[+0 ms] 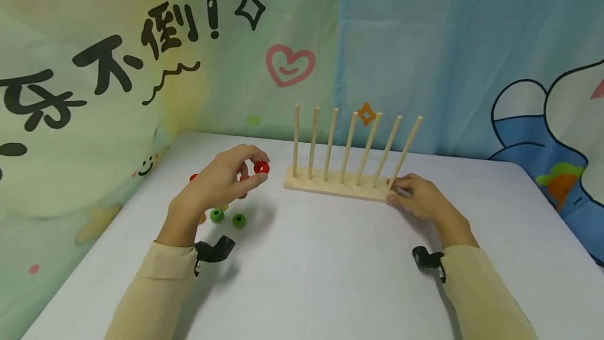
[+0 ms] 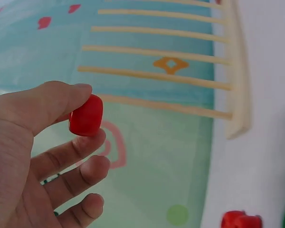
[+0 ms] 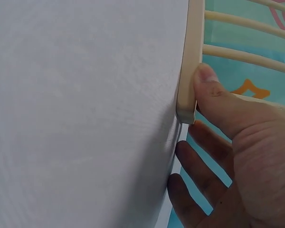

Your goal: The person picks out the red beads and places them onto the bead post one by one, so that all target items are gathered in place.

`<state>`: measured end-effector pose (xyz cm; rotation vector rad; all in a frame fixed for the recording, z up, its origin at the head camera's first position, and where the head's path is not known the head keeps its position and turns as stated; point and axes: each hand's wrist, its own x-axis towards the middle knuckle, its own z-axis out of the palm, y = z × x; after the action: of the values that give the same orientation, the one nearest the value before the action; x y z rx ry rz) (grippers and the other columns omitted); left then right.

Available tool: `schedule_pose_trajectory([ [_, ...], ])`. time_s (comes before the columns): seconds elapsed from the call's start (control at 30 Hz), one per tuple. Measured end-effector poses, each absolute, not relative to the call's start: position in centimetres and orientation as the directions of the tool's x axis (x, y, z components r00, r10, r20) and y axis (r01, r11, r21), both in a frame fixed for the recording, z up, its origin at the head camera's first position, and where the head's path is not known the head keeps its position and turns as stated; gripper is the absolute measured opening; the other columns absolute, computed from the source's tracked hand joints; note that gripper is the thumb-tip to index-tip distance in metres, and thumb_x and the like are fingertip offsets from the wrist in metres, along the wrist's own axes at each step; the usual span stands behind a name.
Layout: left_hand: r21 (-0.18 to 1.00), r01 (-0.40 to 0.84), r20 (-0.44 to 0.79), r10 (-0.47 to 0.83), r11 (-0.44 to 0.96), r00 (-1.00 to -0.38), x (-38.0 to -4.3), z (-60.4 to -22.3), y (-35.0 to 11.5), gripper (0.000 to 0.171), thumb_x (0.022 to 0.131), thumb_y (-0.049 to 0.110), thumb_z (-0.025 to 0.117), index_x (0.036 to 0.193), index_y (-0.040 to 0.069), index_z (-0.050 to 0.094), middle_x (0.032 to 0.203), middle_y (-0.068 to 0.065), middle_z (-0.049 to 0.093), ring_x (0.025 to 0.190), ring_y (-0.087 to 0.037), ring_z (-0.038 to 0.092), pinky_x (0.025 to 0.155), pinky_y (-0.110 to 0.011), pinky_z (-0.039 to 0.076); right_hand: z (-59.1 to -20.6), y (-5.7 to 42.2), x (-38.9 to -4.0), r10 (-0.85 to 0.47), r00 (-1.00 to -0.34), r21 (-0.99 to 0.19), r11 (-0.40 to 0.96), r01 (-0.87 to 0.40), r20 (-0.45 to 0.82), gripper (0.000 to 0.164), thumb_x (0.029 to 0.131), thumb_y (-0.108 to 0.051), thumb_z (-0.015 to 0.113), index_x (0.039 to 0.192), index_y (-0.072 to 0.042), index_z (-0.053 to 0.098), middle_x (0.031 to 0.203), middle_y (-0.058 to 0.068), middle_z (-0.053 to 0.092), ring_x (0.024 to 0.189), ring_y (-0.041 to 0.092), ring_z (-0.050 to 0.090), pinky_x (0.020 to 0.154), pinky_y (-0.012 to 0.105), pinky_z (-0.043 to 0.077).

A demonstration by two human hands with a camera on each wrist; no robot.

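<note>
My left hand (image 1: pixel 222 174) is raised over the left part of the table and pinches a red bead (image 2: pixel 87 116) between thumb and index finger. Its other fingers are loosely bent and hold nothing. To its right stands a wooden rack: a long flat base (image 1: pixel 325 187) with a row of several upright pegs (image 1: pixel 348 146). At the base's right end my right hand (image 1: pixel 420 197) grips the wood, thumb in front and fingers behind. Beneath the left hand lie green beads (image 1: pixel 217 219), an orange bead (image 1: pixel 203 219) and red beads (image 2: pixel 247 222), partly hidden by that hand.
A white cloth covers the table (image 1: pixel 311 266). Behind it hangs a printed curtain (image 1: pixel 401 41) with lettering, a heart and cartoon shapes. Each sleeve end carries a black wrist camera, such as the left one (image 1: pixel 215 249).
</note>
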<state>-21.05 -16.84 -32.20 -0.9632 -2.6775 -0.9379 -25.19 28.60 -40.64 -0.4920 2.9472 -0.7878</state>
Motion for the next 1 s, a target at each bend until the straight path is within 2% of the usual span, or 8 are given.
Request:
schedule_pose_trajectory([
  [0.1,0.516,0.606,0.325,0.517,0.605,-0.792,-21.2,-31.8,-16.7,0.022,0.097,0.030,0.064,0.117,0.025,0.060,0.109,0.015,0.057,0.067,-0.010,0.055,0.065,-0.029,0.047,-40.8,28.6,-25.0,-0.318,-0.948,-0.495,0.820,-0.286,0.022,0.049,0.093,-0.031,0.070,0.129,0.001,0.062,0.131,0.026,0.053,0.125,0.048,0.047,0.103,0.062,0.035],
  [0.33,0.526,0.616,0.340,0.520,0.586,-0.784,-21.4,-31.6,-15.8,0.025,0.096,0.036,0.065,0.119,0.027,0.061,0.112,0.014,0.059,0.080,-0.010,0.055,0.063,-0.029,0.048,-40.5,28.5,-24.8,-0.314,-0.949,-0.496,0.824,-0.274,0.003,0.046,0.093,-0.028,0.069,0.129,0.001,0.062,0.131,0.026,0.052,0.126,0.049,0.045,0.104,0.063,0.033],
  [0.43,0.541,0.611,0.337,0.517,0.577,-0.787,-21.6,-31.6,-15.3,0.027,0.095,0.037,0.067,0.119,0.027,0.061,0.112,0.016,0.058,0.081,-0.011,0.054,0.058,-0.029,0.049,-40.3,28.5,-24.8,-0.310,-0.951,-0.495,0.828,-0.263,-0.014,0.047,0.093,-0.029,0.069,0.129,0.001,0.062,0.131,0.027,0.052,0.126,0.049,0.045,0.104,0.063,0.033],
  [0.67,0.531,0.651,0.379,0.535,0.543,-0.755,-22.1,-31.6,-13.9,0.031,0.095,0.034,0.066,0.122,0.021,0.063,0.113,0.013,0.061,0.083,-0.013,0.054,0.069,-0.032,0.048,-40.0,28.3,-24.6,-0.307,-0.952,-0.502,0.824,-0.263,-0.005,0.047,0.094,-0.030,0.069,0.129,0.000,0.063,0.131,0.027,0.053,0.126,0.049,0.045,0.104,0.063,0.033],
  [0.87,0.505,0.673,0.392,0.550,0.540,-0.737,-22.8,-30.8,-12.3,0.033,0.094,0.037,0.067,0.123,0.022,0.062,0.107,0.011,0.060,0.081,-0.011,0.054,0.068,-0.030,0.048,-39.9,28.2,-24.7,-0.294,-0.956,-0.486,0.837,-0.253,-0.009,0.046,0.094,-0.029,0.068,0.130,-0.001,0.062,0.133,0.026,0.052,0.127,0.049,0.045,0.105,0.063,0.032],
  [1.0,0.513,0.648,0.380,0.527,0.563,-0.760,-23.0,-30.3,-11.5,0.034,0.094,0.039,0.067,0.122,0.020,0.062,0.104,0.011,0.060,0.080,-0.010,0.055,0.066,-0.030,0.048,-40.0,28.2,-24.8,-0.285,-0.959,-0.493,0.836,-0.240,-0.017,0.046,0.095,-0.030,0.068,0.130,-0.001,0.062,0.133,0.026,0.051,0.127,0.048,0.044,0.105,0.063,0.032],
])
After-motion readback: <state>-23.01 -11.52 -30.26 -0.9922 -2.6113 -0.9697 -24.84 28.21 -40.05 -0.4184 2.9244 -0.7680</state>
